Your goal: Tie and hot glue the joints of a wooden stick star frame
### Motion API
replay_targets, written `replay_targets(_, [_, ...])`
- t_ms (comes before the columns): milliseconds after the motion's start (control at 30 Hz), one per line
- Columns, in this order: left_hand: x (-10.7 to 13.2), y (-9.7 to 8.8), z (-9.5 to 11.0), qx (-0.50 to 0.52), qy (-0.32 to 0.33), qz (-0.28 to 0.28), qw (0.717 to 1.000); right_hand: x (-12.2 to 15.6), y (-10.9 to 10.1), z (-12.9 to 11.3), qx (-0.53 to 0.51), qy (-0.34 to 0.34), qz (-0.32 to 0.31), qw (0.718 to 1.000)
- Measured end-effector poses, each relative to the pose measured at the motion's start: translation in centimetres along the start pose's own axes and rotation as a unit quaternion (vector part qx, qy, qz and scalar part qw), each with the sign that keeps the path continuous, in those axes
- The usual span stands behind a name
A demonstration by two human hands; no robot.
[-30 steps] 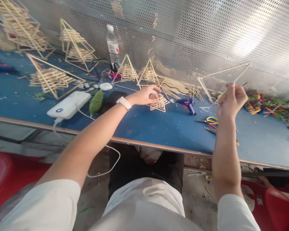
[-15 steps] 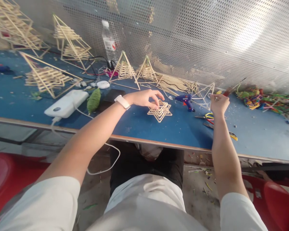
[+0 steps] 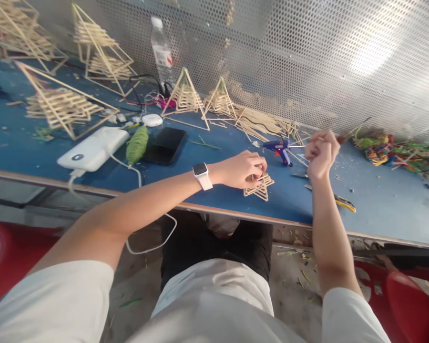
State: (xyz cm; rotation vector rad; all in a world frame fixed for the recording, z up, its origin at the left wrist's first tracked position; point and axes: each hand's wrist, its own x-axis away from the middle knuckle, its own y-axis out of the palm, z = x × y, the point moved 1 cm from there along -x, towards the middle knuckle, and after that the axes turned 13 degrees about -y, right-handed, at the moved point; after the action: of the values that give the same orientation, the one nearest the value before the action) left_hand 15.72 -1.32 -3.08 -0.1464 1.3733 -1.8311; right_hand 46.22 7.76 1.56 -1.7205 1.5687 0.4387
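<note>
My left hand is closed over a star-shaped stack of thin wooden sticks near the table's front edge. Its fingers grip the top and hide part of it. To the right, my right hand is curled closed at a thin wooden stick frame, most of which it hides. The fingertips' exact hold is out of sight. Between the hands lies a blue glue gun. Close to my right forearm are a yellow-handled cutter and a partly hidden metal-tipped tool.
Stick pyramids and a loose stick pile line the back, beside a water bottle. A white power bank, green woven piece and phone lie left. Colourful scraps lie right. A perforated metal panel stands behind.
My left hand has moved right and toward me, from poised over the star stack to closed on it, and the stack has shifted with it. My right hand has moved slightly, now covering more of the frame.
</note>
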Motion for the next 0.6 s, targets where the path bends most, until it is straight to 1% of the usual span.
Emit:
replay_targets(33, [0.0, -0.2, -0.3, -0.013, 0.002, 0.004, 1.0, 0.4, 1.1, -0.2, -0.033, -0.001, -0.004, 0.999])
replay_targets(67, [0.0, -0.5, -0.7, -0.023, -0.002, 0.009, 1.0, 0.7, 2.2, -0.4, -0.068, 0.005, -0.021, 0.997])
replay_targets(167, [0.1, -1.8, -2.6, -0.042, -0.031, 0.035, 0.998, 2.0, 4.9, -1.1, -0.164, 0.054, -0.108, 0.979])
replay_targets(233, [0.1, -2.5, -3.6, -0.028, -0.045, 0.028, 0.998, 2.7, 6.1, -1.5, -0.189, 0.082, -0.15, 0.967])
replay_targets(367, [0.1, -3.1, -4.8, 0.05, -0.053, 0.021, 0.997, 3.7, 7.5, -2.0, -0.198, 0.106, -0.211, 0.951])
replay_targets(500, [0.1, -2.8, -5.7, 0.103, -0.07, 0.015, 0.992, 4.4, 8.1, -2.0, -0.203, 0.087, -0.271, 0.937])
replay_targets(600, [0.1, -2.5, -6.3, 0.109, -0.071, 0.002, 0.991, 4.7, 8.1, -2.0, -0.162, 0.069, -0.302, 0.937])
